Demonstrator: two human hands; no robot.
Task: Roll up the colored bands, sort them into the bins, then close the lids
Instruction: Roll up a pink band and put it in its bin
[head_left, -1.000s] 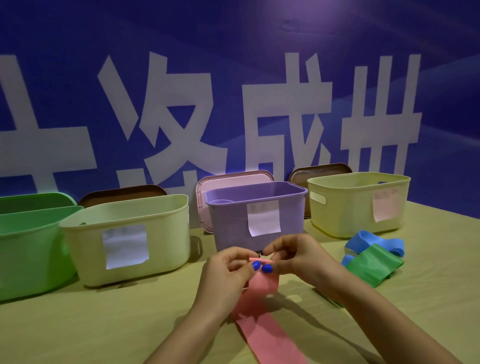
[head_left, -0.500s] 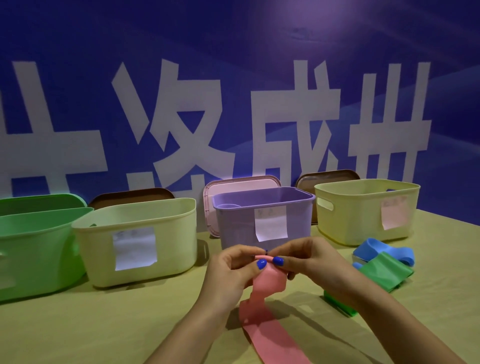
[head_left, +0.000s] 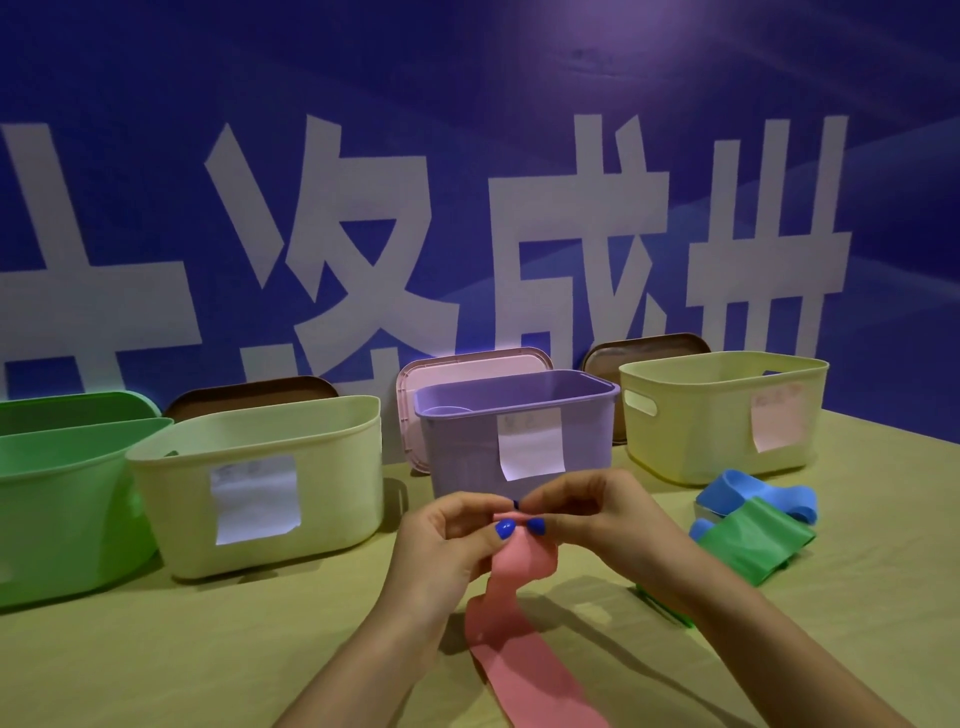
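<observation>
- Hands meet at the near centre, raised above the table: the left hand and the right hand both pinch the top end of the pink band between thumb and fingers, thumbs side by side.
- Pink band hangs from that pinch, touches the table below and runs along it toward the near edge.
- Green band lies on the table to the right, part of it hidden behind the right forearm; the blue band lies just beyond it, touching it.
- Bins stand in a far row, all open: green bin at far left, cream bin next, purple bin behind the hands, yellow bin at right.
- Paper labels hang on the fronts of the cream, purple and yellow bins; their writing is too faint to read.
- Lids lean against the blue wall behind the bins: a green lid, a brown lid, a pink lid and another brown one behind the yellow bin.
- White characters cover that wall.
</observation>
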